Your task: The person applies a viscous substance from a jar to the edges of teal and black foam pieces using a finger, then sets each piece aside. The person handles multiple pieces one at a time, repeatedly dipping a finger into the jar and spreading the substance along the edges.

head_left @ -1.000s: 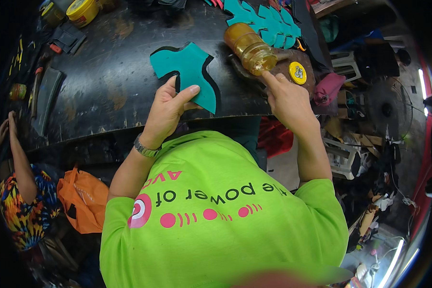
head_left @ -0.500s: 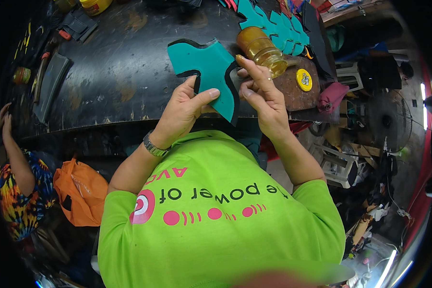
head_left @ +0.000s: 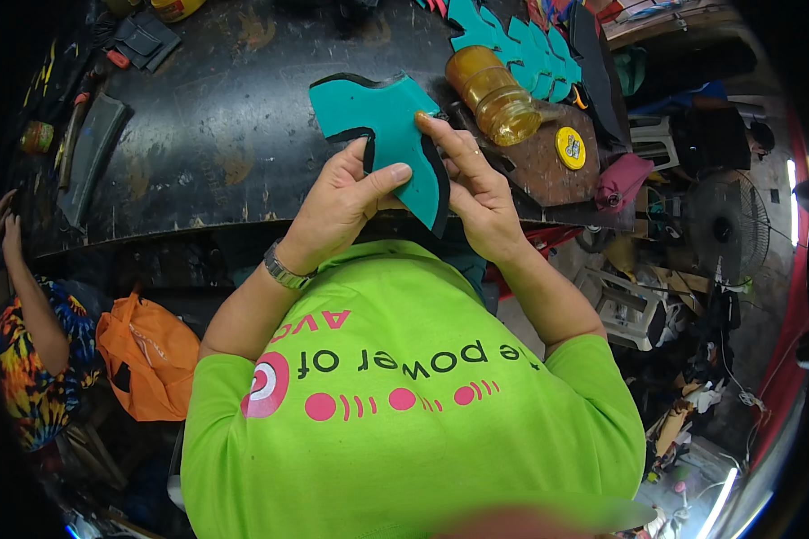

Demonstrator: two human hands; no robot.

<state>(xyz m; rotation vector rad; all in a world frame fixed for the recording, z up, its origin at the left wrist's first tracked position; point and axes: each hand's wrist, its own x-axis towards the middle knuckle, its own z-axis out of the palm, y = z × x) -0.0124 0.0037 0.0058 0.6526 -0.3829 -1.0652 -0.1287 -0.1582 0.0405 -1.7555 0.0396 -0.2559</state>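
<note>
A teal shoe upper piece with dark black edges is held flat over the table's near edge. My left hand grips its lower left side, thumb on the teal face and the other fingers underneath. At its right edge is my right hand, its index fingertip, smeared yellow-brown, pressing on the upper right corner. The right thumb lies along that edge; the remaining fingers are partly hidden behind it. Just beyond my right hand, a tilted amber plastic jar lies with its mouth toward me.
A brown board carries a round yellow lid. Several more teal pieces lie at the far right, beside a magenta pouch. On the dark table's left is a hammer. Another person's arm is at the left.
My right index finger has come down from above the piece onto its upper right corner, and the right hand has moved left. My left hand keeps its grip.
</note>
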